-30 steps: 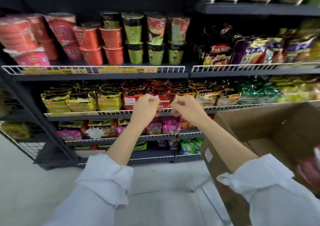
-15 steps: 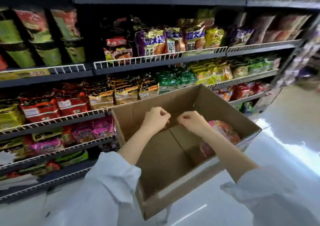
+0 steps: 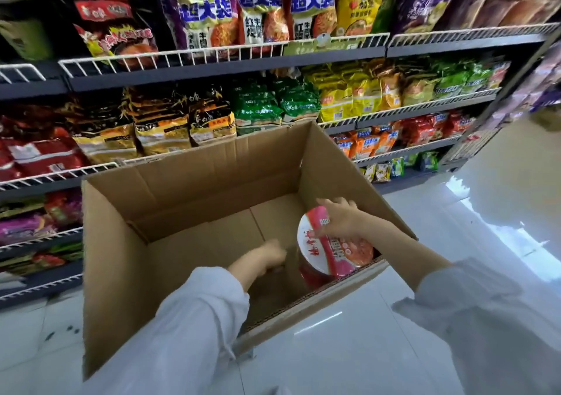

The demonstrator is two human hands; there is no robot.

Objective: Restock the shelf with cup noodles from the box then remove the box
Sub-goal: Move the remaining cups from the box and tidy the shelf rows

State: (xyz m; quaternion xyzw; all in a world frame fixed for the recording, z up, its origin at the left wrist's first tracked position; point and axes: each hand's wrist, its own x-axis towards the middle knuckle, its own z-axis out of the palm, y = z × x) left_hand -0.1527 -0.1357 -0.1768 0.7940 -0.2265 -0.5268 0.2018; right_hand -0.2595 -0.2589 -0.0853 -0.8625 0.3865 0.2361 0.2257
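Right now both of your hands are down inside the open cardboard box (image 3: 121, 267), which stands on the pale tiled floor (image 3: 349, 349) just in front of the shelf (image 3: 212, 73). Your right hand (image 3: 340, 218) lies on the lid of a cup noodle (image 3: 334, 252), fingers spread and laid over the lid's far edge; whether they curl round the rim you cannot tell from this angle. The cup sits in the near right corner of the box, against the right wall, and it is tilted: its round red, white and pink lid faces up and toward the box's left side, so its long axis leans from the base at lower right up toward the left. Your left hand (image 3: 267, 258) reaches deeper, just left of the cup's red side, fingers curled downward; its fingertips are hidden in shadow, so whether it holds anything is unclear. Both white sleeves (image 3: 197, 318) cross the box's near rim. Behind the box, the shelf's wire-fronted tiers carry bagged noodle packets (image 3: 258, 106) in green, yellow, black and red.
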